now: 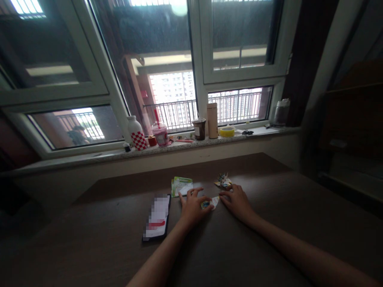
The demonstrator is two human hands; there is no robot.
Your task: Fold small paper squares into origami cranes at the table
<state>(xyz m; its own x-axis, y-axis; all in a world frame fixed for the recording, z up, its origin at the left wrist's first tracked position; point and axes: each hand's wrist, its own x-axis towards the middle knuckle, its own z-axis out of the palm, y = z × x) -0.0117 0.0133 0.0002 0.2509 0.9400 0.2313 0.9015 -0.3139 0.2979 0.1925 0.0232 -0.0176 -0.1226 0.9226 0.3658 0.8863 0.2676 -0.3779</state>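
Observation:
A small piece of printed paper (214, 202), white with blue and yellow patches, lies low over the table between my hands. My left hand (191, 207) pinches its left end between thumb and index finger, the other fingers spread towards the green and white paper packets (182, 183). At the paper's right tip, the thumb and index finger of my right hand (238, 202) are closed on its edge. Just beyond my right fingers sits a small spiky heap of folded paper (224, 180). Its separate pieces are too small to make out.
A phone (157, 218) with a blurred screen lies left of my left forearm on the dark brown table (113, 215). Along the windowsill (116, 155) stand a checked bottle (137, 133), drink cups (160, 133), a tan flask (212, 120) and yellow tape (227, 132).

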